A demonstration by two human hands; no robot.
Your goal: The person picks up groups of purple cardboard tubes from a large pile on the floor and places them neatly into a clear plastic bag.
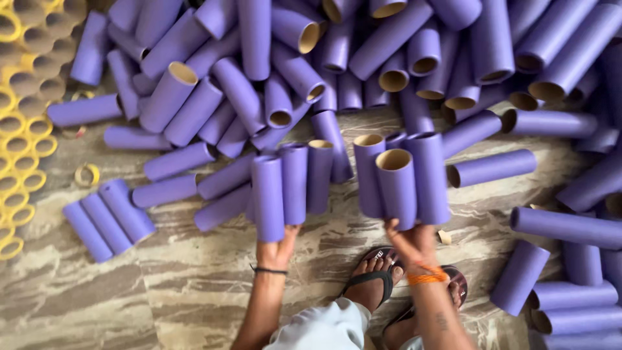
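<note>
1. My left hand grips the near ends of a bundle of purple tubes, three as far as I can count. The fingers are wrapped under and mostly hidden, so I judge the hold as closed around the tube ends but cannot see how tightly.

2. My right hand clasps a second bundle of tubes, about three, again at their near ends. The open cardboard mouths point away from me.

3. Key relation: both bundles run lengthwise straight away from the hands, long axes roughly parallel to each other and to my forearms, far ends reaching toward the big pile of tubes. The two bundles sit side by side with a narrow gap between them. Each hand is at its own bundle; neither is nearer the other's.

4. A small row of tubes lies flat and aligned to my left, well apart from the left hand. More loose tubes lie to my right.

5. Yellow rings are packed along the far left edge, with one stray ring just beside them.

6. The surface is a streaked stone floor, brown and cream. My sandalled foot rests between the arms, just below the right hand.
</note>
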